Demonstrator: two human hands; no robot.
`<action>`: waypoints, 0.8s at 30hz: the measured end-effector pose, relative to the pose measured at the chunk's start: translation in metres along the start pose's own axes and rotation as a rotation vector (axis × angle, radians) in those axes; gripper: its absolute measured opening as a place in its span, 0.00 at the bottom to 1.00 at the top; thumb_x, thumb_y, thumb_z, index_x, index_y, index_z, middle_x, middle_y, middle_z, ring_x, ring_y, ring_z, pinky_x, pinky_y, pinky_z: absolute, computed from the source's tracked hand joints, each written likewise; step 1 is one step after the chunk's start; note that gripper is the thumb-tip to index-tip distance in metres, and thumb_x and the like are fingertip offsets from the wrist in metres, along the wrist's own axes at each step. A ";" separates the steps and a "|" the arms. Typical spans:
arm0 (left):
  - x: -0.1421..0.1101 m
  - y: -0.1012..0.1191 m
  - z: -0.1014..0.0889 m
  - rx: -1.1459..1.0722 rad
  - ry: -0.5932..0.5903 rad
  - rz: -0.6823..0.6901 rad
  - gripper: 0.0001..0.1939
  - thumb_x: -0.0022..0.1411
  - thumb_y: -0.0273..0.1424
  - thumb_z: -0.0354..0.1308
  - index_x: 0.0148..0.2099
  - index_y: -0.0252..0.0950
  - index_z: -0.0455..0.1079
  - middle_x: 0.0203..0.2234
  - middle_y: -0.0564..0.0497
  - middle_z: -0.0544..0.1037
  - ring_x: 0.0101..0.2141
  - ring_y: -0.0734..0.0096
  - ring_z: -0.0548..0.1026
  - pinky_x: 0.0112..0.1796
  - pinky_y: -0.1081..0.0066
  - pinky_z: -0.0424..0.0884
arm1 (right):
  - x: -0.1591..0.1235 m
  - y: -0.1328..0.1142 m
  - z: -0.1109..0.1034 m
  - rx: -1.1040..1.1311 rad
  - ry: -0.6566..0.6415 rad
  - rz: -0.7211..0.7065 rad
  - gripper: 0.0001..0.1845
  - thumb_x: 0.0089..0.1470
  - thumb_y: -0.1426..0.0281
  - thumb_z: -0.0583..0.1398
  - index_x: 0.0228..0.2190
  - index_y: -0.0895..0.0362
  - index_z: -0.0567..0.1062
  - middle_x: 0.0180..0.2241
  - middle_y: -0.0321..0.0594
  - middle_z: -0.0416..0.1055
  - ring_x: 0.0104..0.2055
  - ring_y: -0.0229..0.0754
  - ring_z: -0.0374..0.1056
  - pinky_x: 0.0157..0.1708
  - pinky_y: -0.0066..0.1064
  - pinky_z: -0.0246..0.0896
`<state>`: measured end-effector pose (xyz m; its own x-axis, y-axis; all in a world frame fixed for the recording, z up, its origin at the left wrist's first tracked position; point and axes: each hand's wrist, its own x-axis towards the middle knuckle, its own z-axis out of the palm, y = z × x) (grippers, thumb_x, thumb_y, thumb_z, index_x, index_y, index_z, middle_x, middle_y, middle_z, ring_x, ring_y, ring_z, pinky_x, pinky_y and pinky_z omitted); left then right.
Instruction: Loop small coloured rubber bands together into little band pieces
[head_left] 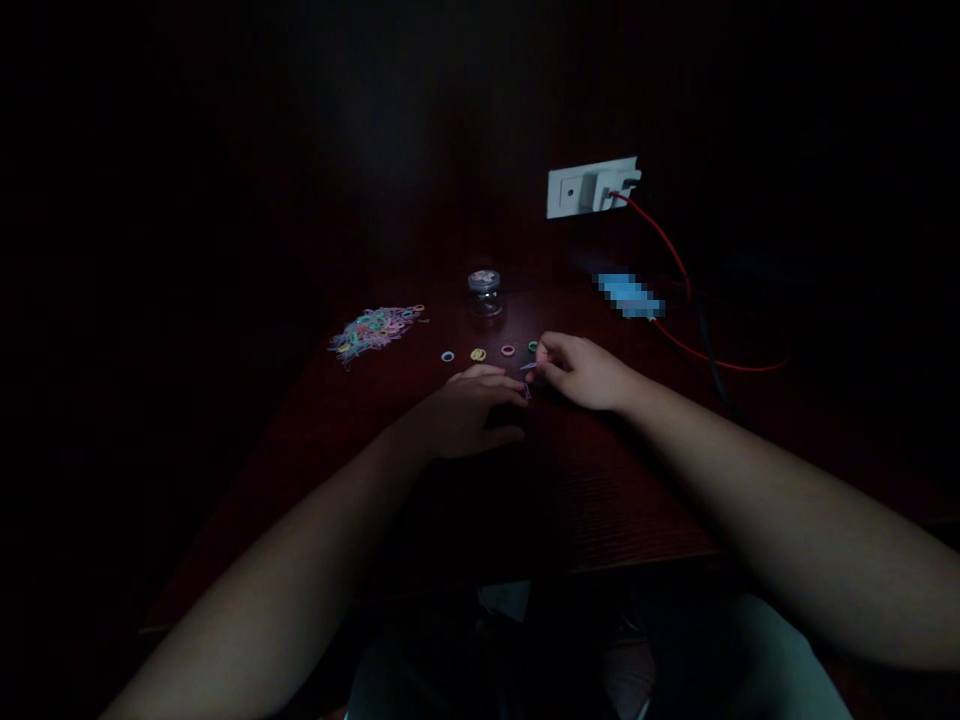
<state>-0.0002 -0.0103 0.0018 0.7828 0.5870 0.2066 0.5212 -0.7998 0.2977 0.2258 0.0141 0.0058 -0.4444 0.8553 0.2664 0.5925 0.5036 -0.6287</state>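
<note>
My right hand (574, 370) is closed in a pinch on a small purple hair tie (529, 366) just above the table. My left hand (476, 412) lies with its fingers stretched out, their tips by another purple hair tie (527, 392) on the wood. Just beyond the hands is a row of small hair ties: a blue one (448, 357), a few yellow ones (478, 355), a pink one (508, 351) and a green one (532, 347), which the right fingers partly border. A loose heap of pastel hair ties (375, 333) spreads farther left.
Behind the row stands a clear lidded jar (484, 295) on the dark red table (600, 500). At the back right lies a blurred blue device (628, 295), with a red cable (664, 235) running from the wall socket (570, 192). The surroundings are very dark.
</note>
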 end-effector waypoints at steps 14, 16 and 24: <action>0.001 0.003 -0.001 -0.018 -0.004 -0.013 0.23 0.59 0.41 0.61 0.56 0.43 0.70 0.53 0.47 0.72 0.55 0.57 0.65 0.55 0.55 0.61 | 0.000 -0.002 0.000 -0.020 -0.022 0.008 0.05 0.53 0.75 0.56 0.28 0.55 0.66 0.33 0.39 0.78 0.34 0.39 0.72 0.34 0.28 0.61; 0.000 0.003 -0.001 -0.016 0.003 -0.009 0.23 0.59 0.41 0.61 0.56 0.43 0.70 0.53 0.47 0.72 0.55 0.57 0.65 0.55 0.55 0.61 | 0.000 -0.002 -0.001 -0.012 -0.013 0.010 0.05 0.53 0.76 0.56 0.28 0.55 0.65 0.33 0.39 0.78 0.34 0.39 0.72 0.34 0.28 0.61; 0.000 0.002 -0.001 -0.025 0.034 0.017 0.22 0.59 0.40 0.61 0.54 0.41 0.70 0.51 0.47 0.74 0.55 0.59 0.66 0.56 0.55 0.60 | -0.001 -0.005 -0.006 -0.050 -0.007 0.036 0.06 0.51 0.78 0.55 0.28 0.55 0.65 0.28 0.37 0.77 0.30 0.39 0.71 0.30 0.28 0.59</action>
<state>0.0011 -0.0117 0.0034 0.7789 0.5779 0.2436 0.4990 -0.8064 0.3173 0.2273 0.0116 0.0131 -0.4273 0.8720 0.2389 0.6408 0.4785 -0.6004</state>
